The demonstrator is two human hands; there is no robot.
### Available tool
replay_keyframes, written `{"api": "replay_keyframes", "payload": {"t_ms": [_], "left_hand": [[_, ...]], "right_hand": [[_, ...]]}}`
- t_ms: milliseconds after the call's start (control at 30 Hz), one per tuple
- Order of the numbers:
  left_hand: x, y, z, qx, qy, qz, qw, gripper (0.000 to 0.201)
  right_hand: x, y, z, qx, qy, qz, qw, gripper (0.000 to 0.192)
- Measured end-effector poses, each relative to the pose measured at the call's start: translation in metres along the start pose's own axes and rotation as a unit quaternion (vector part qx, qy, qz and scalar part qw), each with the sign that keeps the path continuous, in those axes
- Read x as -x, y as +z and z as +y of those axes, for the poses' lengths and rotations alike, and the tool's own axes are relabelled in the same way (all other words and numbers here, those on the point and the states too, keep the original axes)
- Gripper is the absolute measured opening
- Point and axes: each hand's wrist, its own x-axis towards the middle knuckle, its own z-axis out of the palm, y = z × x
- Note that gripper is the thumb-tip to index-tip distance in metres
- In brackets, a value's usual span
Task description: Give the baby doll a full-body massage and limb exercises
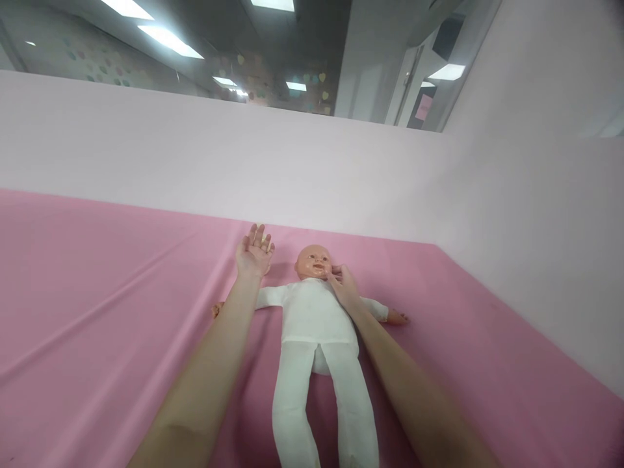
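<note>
A baby doll (pixel 319 312) with a bald plastic head (pixel 313 262) lies on its back, its arms spread. Its torso, arms and legs are white cloth; the lower ends of the legs run out of view. My left hand (pixel 256 253) is held palm up beside the head, fingers apart and slightly curled, with nothing in it. My left forearm crosses over the doll's outstretched arm. On the other side, my right hand (pixel 344 285) rests against the doll's cheek and chin. Its thumb and fingers are apart, and some fingers are partly hidden beside the head.
A pink sheet (pixel 121 279) with long creases covers the surface under the doll. Behind it rises a white wall (pixel 205 156), with another white wall (pixel 546 227) on the right. Above the back wall, a window (pixel 273 58) shows ceiling lights.
</note>
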Motion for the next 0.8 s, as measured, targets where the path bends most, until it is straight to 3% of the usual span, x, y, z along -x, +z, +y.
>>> {"api": "replay_keyframes", "payload": {"t_ms": [300, 400, 600, 700, 767, 800], "left_hand": [[-0.001, 0.007, -0.002, 0.005, 0.015, 0.077, 0.997, 0.014], [-0.001, 0.009, -0.007, 0.001, 0.035, 0.097, 0.995, 0.026], [0.007, 0.024, -0.027, -0.022, 0.016, 0.024, 0.999, 0.041], [0.019, 0.039, -0.050, -0.059, 0.010, -0.008, 0.998, 0.025], [0.032, 0.046, -0.071, -0.094, -0.004, -0.055, 0.994, 0.005], [0.039, 0.048, -0.083, -0.102, -0.017, -0.073, 0.992, 0.008]], "right_hand": [[0.000, 0.000, 0.000, 0.002, 0.011, -0.004, 1.000, 0.035], [0.001, -0.001, 0.002, 0.024, -0.001, 0.000, 1.000, 0.033], [0.005, -0.005, -0.005, 0.073, -0.075, 0.041, 0.994, 0.037], [0.013, 0.000, -0.028, 0.083, -0.154, 0.052, 0.983, 0.041], [0.022, 0.009, -0.048, 0.055, -0.192, 0.015, 0.980, 0.047], [0.027, 0.014, -0.057, 0.047, -0.202, -0.023, 0.978, 0.050]]}}
